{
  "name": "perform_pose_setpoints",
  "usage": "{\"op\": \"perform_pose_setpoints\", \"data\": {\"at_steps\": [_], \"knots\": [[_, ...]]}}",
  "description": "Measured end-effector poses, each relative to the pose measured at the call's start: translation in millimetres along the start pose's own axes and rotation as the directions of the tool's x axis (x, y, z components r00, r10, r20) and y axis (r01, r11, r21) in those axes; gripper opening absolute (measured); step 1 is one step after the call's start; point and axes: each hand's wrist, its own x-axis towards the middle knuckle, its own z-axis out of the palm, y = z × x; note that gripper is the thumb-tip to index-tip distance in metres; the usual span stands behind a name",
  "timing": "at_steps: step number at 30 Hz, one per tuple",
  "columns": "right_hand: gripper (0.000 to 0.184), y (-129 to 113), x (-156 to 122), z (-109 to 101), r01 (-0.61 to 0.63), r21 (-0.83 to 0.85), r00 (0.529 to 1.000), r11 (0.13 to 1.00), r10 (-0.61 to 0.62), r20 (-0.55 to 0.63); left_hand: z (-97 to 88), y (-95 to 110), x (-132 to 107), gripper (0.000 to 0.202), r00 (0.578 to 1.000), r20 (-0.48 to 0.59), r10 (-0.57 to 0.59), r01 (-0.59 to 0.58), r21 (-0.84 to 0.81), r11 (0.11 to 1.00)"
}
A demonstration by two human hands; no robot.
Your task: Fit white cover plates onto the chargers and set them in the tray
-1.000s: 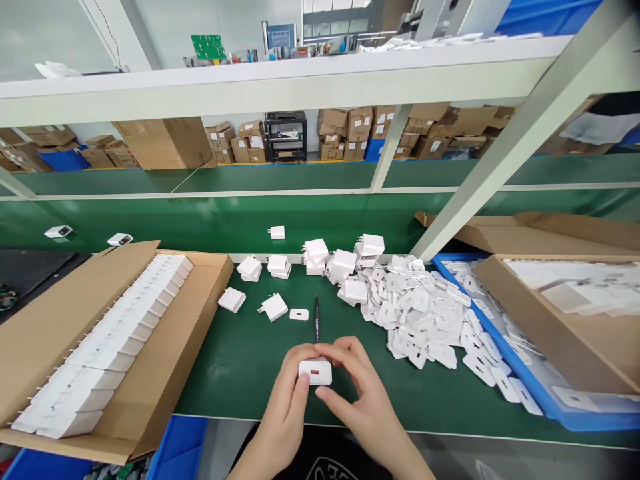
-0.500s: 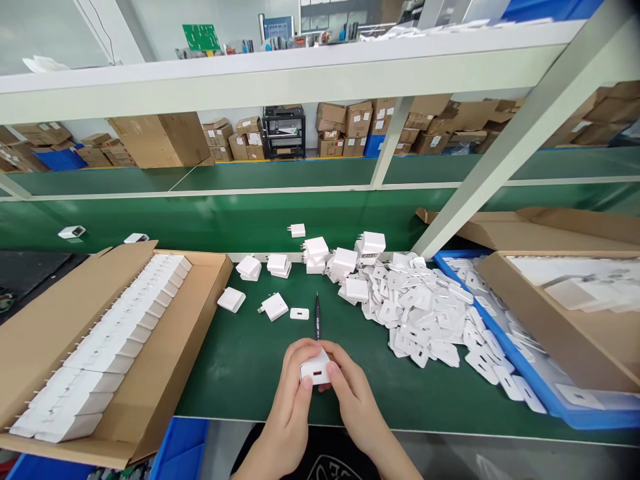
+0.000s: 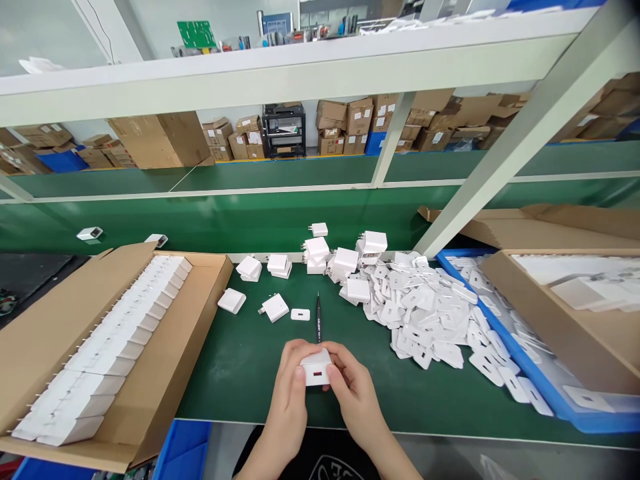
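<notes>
Both my left hand (image 3: 291, 377) and my right hand (image 3: 349, 380) grip one white USB charger (image 3: 316, 369) close to the bench's front edge. Its end face with a dark red port slot faces me, and my thumbs rest at its two sides. Just beyond my fingers a black pen-like tool (image 3: 319, 319) lies on the green bench. Left of the tool are a flat white end plate (image 3: 301, 315) with a slot and a white charger (image 3: 275, 308) with something sticking out at its left. A large pile of white end plates (image 3: 425, 307) spreads to the right.
On the left, an open cardboard box (image 3: 200, 347) holds rows of white chargers. Several more chargers (image 3: 345, 260) sit at the back. A blue tray (image 3: 560, 408) with a cardboard box (image 3: 565, 320) over it stands right. A slanted white post (image 3: 505, 140) rises behind.
The charger has tipped slightly in my hands, and my left thumb has shifted up from its lower front edge to its side. On the belt behind, the chargers have slid to the right.
</notes>
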Motion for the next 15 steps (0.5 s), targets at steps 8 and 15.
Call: {"op": "perform_pose_setpoints", "data": {"at_steps": [8,15], "knots": [[0.04,14.3,3.2,2.2,-0.02,0.134,0.999,0.991,0.014,0.042,-1.0,-9.2,1.7,0.043,0.999,0.028,0.028,-0.032,0.151,0.988],[0.041,35.5,6.2,4.0,0.016,0.079,0.997,0.997,-0.011,-0.074,5.1,-17.2,1.9,0.043,1.0,0.01,-0.01,0.008,0.179,0.984]]}}
